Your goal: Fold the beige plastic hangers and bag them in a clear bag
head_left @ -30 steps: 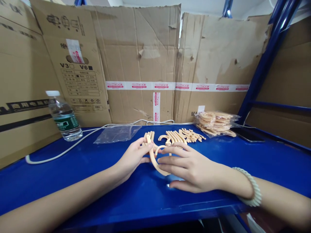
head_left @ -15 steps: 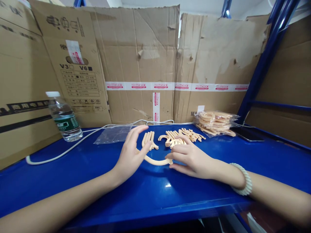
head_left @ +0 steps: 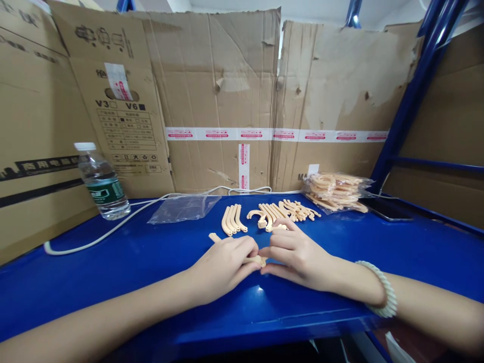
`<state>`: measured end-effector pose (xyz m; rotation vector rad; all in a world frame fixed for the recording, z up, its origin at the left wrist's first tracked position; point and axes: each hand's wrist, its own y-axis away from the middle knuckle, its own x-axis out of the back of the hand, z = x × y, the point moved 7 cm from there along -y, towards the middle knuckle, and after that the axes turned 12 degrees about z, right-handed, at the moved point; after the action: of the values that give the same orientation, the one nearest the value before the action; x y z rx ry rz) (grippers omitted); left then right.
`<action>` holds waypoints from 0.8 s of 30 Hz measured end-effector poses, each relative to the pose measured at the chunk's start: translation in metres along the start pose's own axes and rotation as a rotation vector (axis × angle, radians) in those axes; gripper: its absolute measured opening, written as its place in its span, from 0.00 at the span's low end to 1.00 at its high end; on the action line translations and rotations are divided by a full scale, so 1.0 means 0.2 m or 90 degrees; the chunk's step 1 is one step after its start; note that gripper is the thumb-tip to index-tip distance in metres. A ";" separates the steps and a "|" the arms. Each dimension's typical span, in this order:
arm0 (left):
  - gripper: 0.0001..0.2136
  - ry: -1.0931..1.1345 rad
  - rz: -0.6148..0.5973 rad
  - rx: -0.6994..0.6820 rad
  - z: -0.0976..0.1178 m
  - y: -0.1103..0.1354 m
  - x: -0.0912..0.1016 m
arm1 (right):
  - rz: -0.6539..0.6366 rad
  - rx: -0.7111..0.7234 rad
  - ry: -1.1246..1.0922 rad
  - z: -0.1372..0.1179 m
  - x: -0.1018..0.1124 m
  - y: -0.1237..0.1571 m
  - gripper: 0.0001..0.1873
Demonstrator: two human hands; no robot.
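Note:
A curved beige strip (head_left: 215, 237), shaped like the arm of a folding hanger, lies across the front of the blue shelf. My left hand (head_left: 227, 264) is closed over its middle, with thumb and fingertips near its right end. Pinched at that same end is my right hand (head_left: 297, 254), its fingertips meeting those of the left. Just beyond the hands, several similar curved arms (head_left: 233, 219) are lined up side by side. More beige pieces (head_left: 298, 210) lie in a pile behind my right hand, partly hidden by it.
A water bottle (head_left: 104, 186) stands at the left beside a white cable (head_left: 91, 247). A flat clear bag (head_left: 183, 207) lies at the back. Bagged beige pieces (head_left: 335, 191) and a phone (head_left: 387, 209) sit at the right. Cardboard (head_left: 223, 101) walls the rear.
My left hand has come down and to the right, closing on the curved arm. My right hand keeps its hold on the end, and the arm now lies flatter and slightly lower.

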<state>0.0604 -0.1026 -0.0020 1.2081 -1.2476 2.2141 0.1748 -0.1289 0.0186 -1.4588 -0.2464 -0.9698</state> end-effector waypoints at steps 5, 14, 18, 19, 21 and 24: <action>0.09 -0.022 0.013 -0.074 0.03 0.01 0.01 | 0.019 -0.086 -0.124 0.04 0.00 -0.01 0.15; 0.10 -0.076 0.136 -0.238 0.09 0.00 0.12 | 0.081 -0.348 -0.260 0.23 0.04 0.00 0.13; 0.05 -0.087 0.139 -0.219 0.00 -0.03 0.18 | 0.085 -0.358 -0.207 0.32 0.06 0.01 0.12; 0.06 -0.104 0.120 -0.219 -0.03 -0.04 0.18 | 0.081 -0.349 -0.199 0.34 0.05 0.01 0.12; 0.07 -0.127 0.074 -0.209 -0.09 -0.05 0.17 | 0.070 -0.323 -0.179 0.36 0.04 0.01 0.10; 0.07 -0.155 0.012 -0.168 -0.18 -0.07 0.16 | 0.045 -0.284 -0.138 0.41 -0.01 0.00 0.09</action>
<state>0.0316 -0.0681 0.0216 1.3897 -1.5926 1.8805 0.2058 -0.0550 0.0309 -1.9732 -0.1376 -0.8402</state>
